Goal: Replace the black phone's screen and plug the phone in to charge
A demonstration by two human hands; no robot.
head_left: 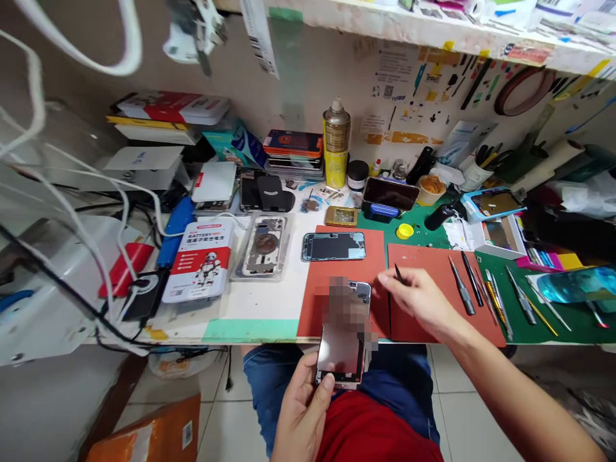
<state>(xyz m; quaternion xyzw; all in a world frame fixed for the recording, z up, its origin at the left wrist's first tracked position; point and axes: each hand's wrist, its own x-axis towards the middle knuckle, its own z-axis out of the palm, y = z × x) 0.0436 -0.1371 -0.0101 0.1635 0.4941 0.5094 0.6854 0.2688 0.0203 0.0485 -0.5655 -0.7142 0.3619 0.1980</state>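
My left hand (308,398) grips the lower end of an opened phone (339,351), thumb on its front, at the table's front edge above my lap. A blurred patch hides the phone's middle; some inner parts show at its top right. My right hand (416,298) is closed in a pinch just right of the phone, apart from it. A thin black tool (398,274) sticks out of its fingers; its exact kind I cannot make out. Beyond the hands, a detached phone screen (333,246) lies back side up on the reddish mat (315,292).
Several tweezers and slim tools, including a grey-handled one (462,289), lie on the right. Left of the mat are a phone housing (264,247) in a clear tray and a battery box (199,262). A spray can (336,144) stands behind; a shelf (385,29) overhangs. White cables (126,212) hang left.
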